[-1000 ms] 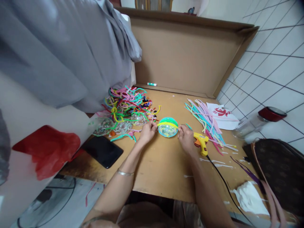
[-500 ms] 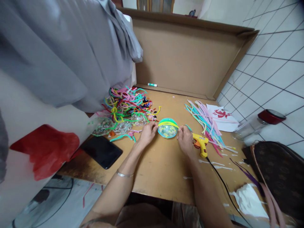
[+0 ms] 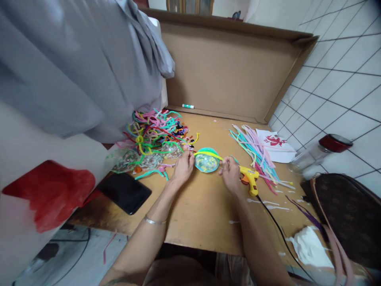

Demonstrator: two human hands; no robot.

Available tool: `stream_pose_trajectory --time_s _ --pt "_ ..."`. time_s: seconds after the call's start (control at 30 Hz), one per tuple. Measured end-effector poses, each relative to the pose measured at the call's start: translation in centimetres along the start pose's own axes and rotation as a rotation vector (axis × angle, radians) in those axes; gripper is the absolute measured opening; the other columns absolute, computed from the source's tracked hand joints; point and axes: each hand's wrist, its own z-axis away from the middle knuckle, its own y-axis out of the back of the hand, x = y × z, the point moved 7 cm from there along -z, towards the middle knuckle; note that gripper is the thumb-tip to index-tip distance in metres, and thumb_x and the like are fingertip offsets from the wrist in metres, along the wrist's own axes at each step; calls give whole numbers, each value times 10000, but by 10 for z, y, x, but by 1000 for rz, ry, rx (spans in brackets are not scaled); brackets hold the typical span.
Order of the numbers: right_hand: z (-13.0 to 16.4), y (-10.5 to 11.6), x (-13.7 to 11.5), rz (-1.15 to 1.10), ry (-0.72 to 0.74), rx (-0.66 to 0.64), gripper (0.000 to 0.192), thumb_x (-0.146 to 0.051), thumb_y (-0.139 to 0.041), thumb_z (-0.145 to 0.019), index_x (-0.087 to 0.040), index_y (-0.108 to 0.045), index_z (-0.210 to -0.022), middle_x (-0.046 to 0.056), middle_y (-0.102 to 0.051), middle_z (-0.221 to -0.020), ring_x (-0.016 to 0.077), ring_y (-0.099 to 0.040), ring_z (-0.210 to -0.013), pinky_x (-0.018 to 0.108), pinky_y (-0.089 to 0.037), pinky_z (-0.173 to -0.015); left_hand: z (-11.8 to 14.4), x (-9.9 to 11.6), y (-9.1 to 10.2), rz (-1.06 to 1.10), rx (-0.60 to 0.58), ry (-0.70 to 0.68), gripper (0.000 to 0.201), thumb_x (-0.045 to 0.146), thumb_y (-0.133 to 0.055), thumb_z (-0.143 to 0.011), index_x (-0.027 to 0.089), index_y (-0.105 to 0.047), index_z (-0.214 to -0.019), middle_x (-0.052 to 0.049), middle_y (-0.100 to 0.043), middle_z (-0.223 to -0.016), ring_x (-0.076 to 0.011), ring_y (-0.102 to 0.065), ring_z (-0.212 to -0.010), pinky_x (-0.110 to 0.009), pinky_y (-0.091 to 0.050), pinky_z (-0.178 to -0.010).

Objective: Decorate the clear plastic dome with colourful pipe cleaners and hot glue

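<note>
A yellow pipe cleaner (image 3: pixel 206 153) stretches between my two hands, across a clear domed shell (image 3: pixel 206 163) edged in teal with yellow bits showing in it. My left hand (image 3: pixel 183 165) pinches the strip's left end, close to the shell's left rim. At the other end, the fingers of my right hand (image 3: pixel 230 171) close on the strip just right of the shell. A yellow glue gun (image 3: pixel 249 179) lies right beside my right hand, its black cord running toward the table's front edge.
Tangled pipe cleaners (image 3: pixel 157 127) and clear shells (image 3: pixel 151 159) lie at left, behind a black tablet (image 3: pixel 125 193). Loose pipe cleaners (image 3: pixel 256 145) fan out at right, near a bottle (image 3: pixel 321 149), a bag (image 3: pixel 348 214) and crumpled tissue (image 3: pixel 311 246). A cardboard panel (image 3: pixel 232 71) stands behind.
The yellow pipe cleaner now looks straighter and slopes down toward my right hand. My right hand's fingers have shifted slightly. The whole view has moved a little.
</note>
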Motion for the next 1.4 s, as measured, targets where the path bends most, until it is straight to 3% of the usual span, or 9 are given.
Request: stream_pose_trajectory --time_s 0.13,0.43,0.6,0.77,1.07,1.4 --pt "1 1 -5 7 -10 -28 219 -389 -360 -896 -236 -497 -821 -10 -600 -597 184 -573 -564 304 -408 -637 -1 5 2 12 10 -51 133 222 -419 -869 208 -462 -744 -7 -530 -698 -157 -486 -658 -272 -375 -658" --pt "1 1 -11 42 67 -30 245 -357 -351 -905 -214 -546 -867 4 -596 -627 195 -573 -628 312 -422 -687 0 2 1 34 3 -21 137 252 -420 -871 203 -469 -753 -3 -535 -689 -153 -488 -637 -270 -372 -640" --pt "1 0 -8 28 97 -16 176 -340 -446 -855 -202 -549 -891 31 -646 -762 174 -558 -605 294 -425 -639 -1 -2 -1 50 -8 -24 135 260 -427 -873 201 -460 -757 9 -517 -673 -139 -456 -601 -263 -354 -604" --pt "1 1 -9 164 159 25 194 -296 -404 -889 -211 -570 -835 20 -603 -656 191 -553 -643 290 -394 -660 -1 -2 -3 61 -13 -35 151 277 -429 -874 200 -448 -746 16 -502 -664 -136 -447 -592 -261 -341 -599" --pt "3 1 -11 139 133 30 231 -280 -350 -921 -210 -547 -823 -1 -566 -579 180 -554 -573 288 -385 -611 1 2 -2 85 -23 -30 156 298 -429 -869 200 -459 -752 26 -486 -656 -129 -433 -582 -250 -335 -592" --pt "0 -5 9 -175 -73 -10 153 -336 -438 -856 -219 -525 -808 -42 -585 -510 141 -548 -452 252 -420 -539 0 0 -1 59 -18 -47 193 334 -446 -856 190 -495 -737 16 -501 -638 -136 -458 -589 -253 -356 -608"
